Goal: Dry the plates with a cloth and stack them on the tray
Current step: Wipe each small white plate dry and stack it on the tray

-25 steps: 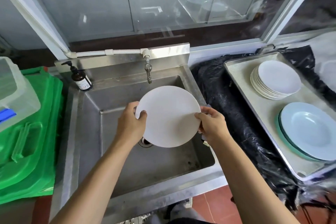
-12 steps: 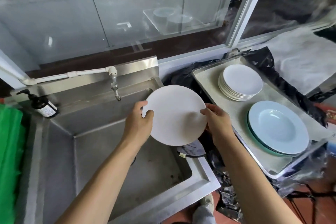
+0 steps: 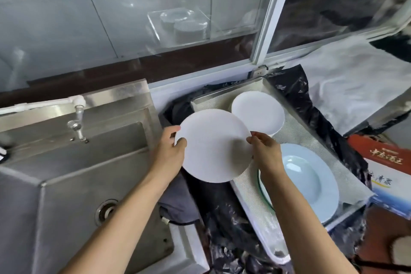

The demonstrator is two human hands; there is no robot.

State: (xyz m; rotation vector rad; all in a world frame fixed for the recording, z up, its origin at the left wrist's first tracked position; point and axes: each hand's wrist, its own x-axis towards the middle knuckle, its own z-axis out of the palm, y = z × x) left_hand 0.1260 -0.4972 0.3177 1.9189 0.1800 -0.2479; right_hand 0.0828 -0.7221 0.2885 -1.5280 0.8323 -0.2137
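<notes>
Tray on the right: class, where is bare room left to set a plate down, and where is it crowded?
Bare tray lining shows between the white plate stack and the blue plates, and along the right rim. The left edge is crowded by the held plate.

Soft, even daylight fills the scene, coming through the window (image 3: 178,18) behind the sink (image 3: 66,173). The glass carries pale reflections, including a ghostly copy of stacked plates. The white plate (image 3: 213,147) held up is bright, almost without detail, with a faint grey shadow near its right side. Motion blur smears the faucet (image 3: 76,125) and the picture's left edge. Wide-angle distortion bends the window frame and stretches the corners.
</notes>
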